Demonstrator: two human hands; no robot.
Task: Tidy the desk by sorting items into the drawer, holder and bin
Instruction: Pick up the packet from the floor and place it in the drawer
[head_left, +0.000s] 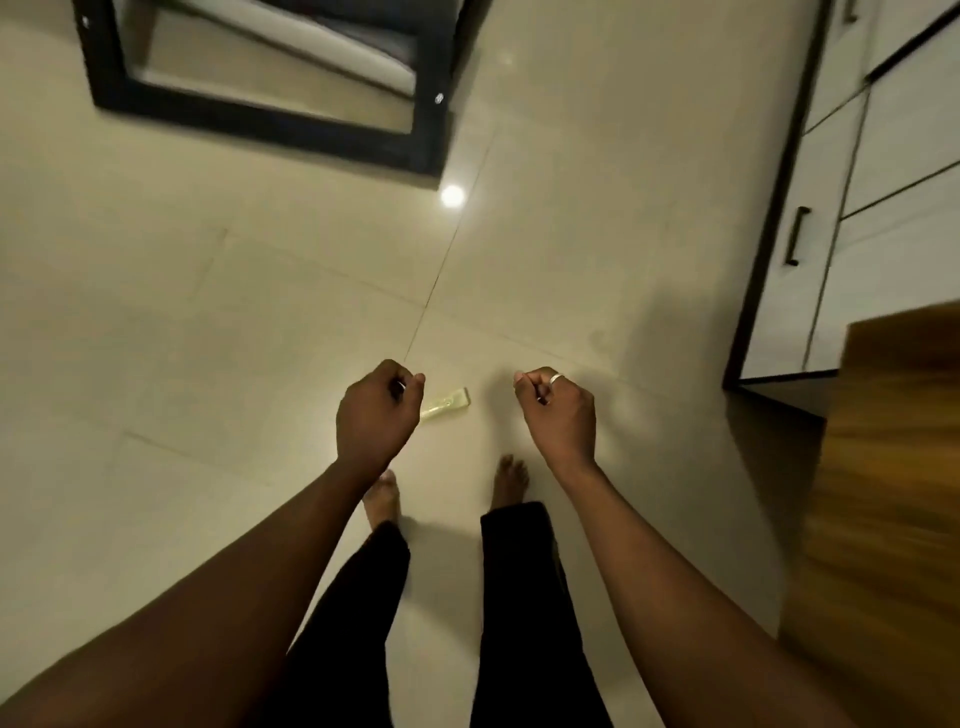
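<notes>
Litter, a pale strip (449, 402), is lying on the floor (208, 312) just ahead of the bare feet (511, 480), well apart from the table (893, 493) and probably bound for the bin. Left hand (376, 415) and right hand (558, 410) are hovering above it, fingers curled inward; whether they are pinching anything, I cannot tell.

One small, flat, pale yellow strip (448, 402) was noted, blurred, aslant over the floor (208, 322) tiles. Its lower end was hidden behind the left hand (376, 415); whether held or lying loose could not be determined.
</notes>
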